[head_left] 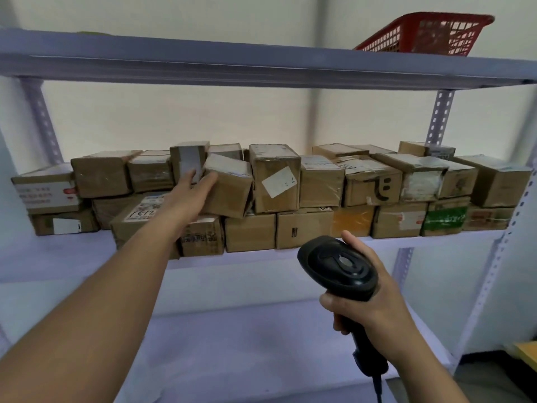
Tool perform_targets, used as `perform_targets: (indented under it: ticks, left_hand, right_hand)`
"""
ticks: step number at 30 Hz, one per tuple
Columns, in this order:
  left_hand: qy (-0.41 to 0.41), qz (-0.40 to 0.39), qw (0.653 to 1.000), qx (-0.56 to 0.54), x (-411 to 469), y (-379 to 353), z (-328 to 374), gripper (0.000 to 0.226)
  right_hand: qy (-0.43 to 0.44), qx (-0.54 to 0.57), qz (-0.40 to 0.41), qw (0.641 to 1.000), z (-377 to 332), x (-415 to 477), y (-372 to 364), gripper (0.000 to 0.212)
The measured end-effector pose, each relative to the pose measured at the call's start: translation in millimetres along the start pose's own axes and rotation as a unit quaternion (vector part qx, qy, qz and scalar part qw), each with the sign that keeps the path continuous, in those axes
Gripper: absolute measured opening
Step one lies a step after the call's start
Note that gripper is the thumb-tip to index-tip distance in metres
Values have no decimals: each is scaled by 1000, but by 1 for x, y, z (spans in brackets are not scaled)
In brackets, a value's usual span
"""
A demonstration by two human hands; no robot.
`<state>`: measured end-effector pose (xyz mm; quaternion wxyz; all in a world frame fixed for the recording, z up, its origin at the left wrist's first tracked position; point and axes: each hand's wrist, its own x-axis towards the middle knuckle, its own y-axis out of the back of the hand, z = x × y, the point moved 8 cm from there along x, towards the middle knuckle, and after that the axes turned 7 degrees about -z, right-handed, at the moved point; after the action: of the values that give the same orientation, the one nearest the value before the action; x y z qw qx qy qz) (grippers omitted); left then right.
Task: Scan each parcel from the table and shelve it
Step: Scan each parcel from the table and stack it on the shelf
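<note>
A: L hand?
B: Fingers straight, flat vs. the tilted parcel, centre-left of frame, top row on the mid shelf.
A: R hand?
B: Lower right of frame, curled tight round black scanner handle.

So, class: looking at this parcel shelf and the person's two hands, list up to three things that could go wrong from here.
1. The tilted parcel under the left hand lies askew on the stack and may slide off once released.
2. The labelled box juts forward on the shelf, where the forearm could knock it.
3. The right hand grips the scanner, so only one hand is free to catch a fall.
</note>
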<state>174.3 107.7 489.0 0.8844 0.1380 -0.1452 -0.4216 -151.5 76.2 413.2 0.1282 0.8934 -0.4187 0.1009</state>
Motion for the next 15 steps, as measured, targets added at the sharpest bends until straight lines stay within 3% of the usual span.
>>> perform_targets:
  ticks: [3, 15]
  left_hand:
    - [-8, -3, 996, 85, 4, -1, -6, 68]
    - [-87, 6, 984, 154, -3, -3, -1, 80]
  right_hand:
    - [0, -1, 19, 1000, 0, 0, 0, 96]
    - [23, -9, 63, 998, -3, -15, -11, 88]
